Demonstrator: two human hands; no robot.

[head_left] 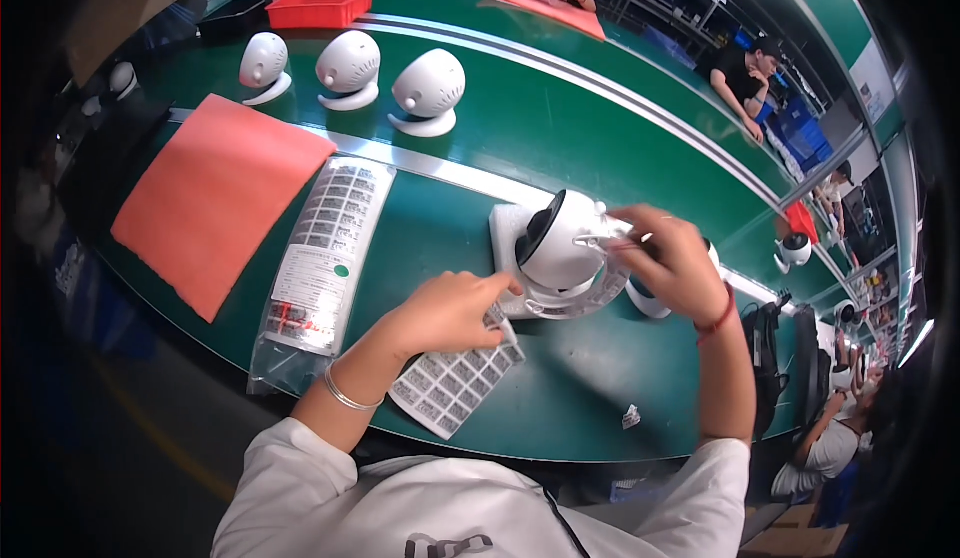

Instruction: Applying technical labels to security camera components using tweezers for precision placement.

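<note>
A white dome camera is tilted on the green worktop, dark lens facing upper left; it is gripped by the right hand; a label sheet is pinched by the left hand.

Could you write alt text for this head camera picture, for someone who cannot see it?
Seen from above, a person's right hand holds a white dome-shaped camera on a green workbench while the left hand rests on a sheet of small labels. Three similar cameras stand behind, near an orange mat.
</note>
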